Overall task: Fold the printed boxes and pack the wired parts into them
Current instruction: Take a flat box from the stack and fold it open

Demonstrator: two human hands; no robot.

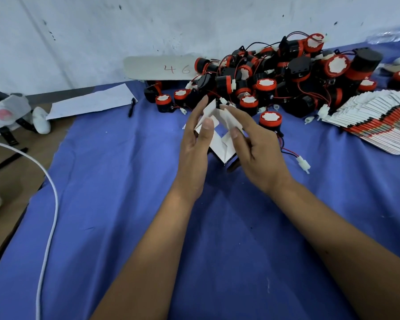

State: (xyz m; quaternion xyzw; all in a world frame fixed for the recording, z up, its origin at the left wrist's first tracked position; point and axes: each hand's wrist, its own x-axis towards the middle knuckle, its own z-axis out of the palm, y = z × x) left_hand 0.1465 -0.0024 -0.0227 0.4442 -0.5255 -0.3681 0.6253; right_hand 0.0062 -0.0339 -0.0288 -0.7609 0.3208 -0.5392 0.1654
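Head view: a half-folded box [217, 137] is grasped between the left hand [195, 144] and right hand [254, 148], flaps pinched under both thumbs. Wired parts [275, 75] are heaped just beyond the fingers, and flat boxes [376, 118] are fanned to the right.

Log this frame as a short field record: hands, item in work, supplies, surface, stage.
left hand: holds the box's left side, thumb on a flap
right hand: holds the box's right side, fingers on a flap
box: white inside, flaps open, part-folded
wired parts: black-and-red pile behind the hands
flat boxes: fanned stack, far right
loose part: beside the right hand
blue cloth: covers the work surface
stage: folding; no part seen in the box yet
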